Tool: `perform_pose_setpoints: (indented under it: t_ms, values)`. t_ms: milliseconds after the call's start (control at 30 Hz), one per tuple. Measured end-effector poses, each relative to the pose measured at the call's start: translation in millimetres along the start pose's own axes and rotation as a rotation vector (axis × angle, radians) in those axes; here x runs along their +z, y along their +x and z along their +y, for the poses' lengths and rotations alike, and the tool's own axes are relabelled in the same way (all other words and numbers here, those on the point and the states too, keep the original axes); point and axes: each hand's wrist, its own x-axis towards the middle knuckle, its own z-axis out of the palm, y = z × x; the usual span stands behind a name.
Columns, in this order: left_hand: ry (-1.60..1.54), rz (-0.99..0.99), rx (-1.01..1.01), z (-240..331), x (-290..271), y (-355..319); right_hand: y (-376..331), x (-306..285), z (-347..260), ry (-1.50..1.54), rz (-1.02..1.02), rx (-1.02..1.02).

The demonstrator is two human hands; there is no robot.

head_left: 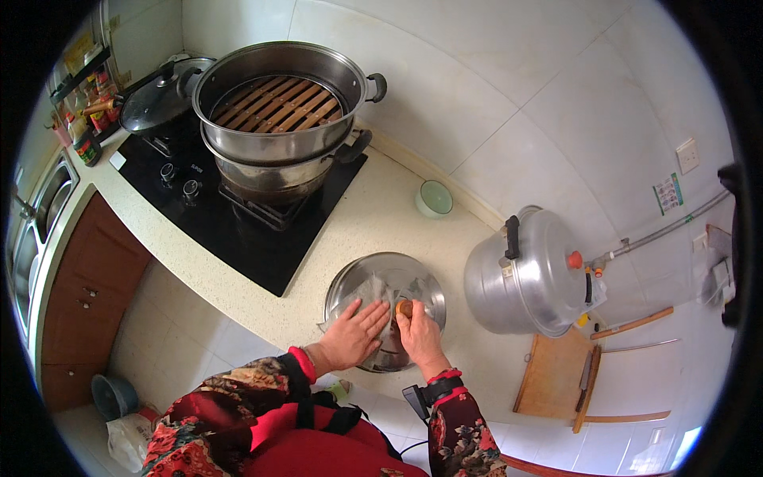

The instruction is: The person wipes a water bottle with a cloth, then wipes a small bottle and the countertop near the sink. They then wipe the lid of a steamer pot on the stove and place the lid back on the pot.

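Observation:
A round shiny steel pot lid (425,286) with a brown wooden knob lies on the pale countertop in front of me. My right hand (421,338) is closed around that knob. On the lid's left half is a thin, whitish, crumpled cloth (367,292); whether it is fabric or paper I cannot tell. My left hand (354,338) lies flat over its lower part, fingers stretched out, pressing it against the metal. A pale green bowl (434,199) stands beyond the lid, near the wall.
A two-tier steamer (270,143) with a wooden slatted rack stands on the black gas hob (214,226). Left of it is a lidded wok (159,107). A large aluminium pot (517,278) is at the right, near a cutting board (548,370) and a knife (585,381). The sink (49,207) is far left.

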Motion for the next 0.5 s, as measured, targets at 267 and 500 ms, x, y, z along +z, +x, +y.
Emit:
perform_pose_setpoints:
  t_ms: [267,500]
  values:
    - [0.026,0.085,-0.033,-33,0,64,4,0,-9,-0.024,-0.004,0.067]
    - [0.025,0.074,-0.018,-14,3,33,4,1,-6,-0.038,0.002,0.098]
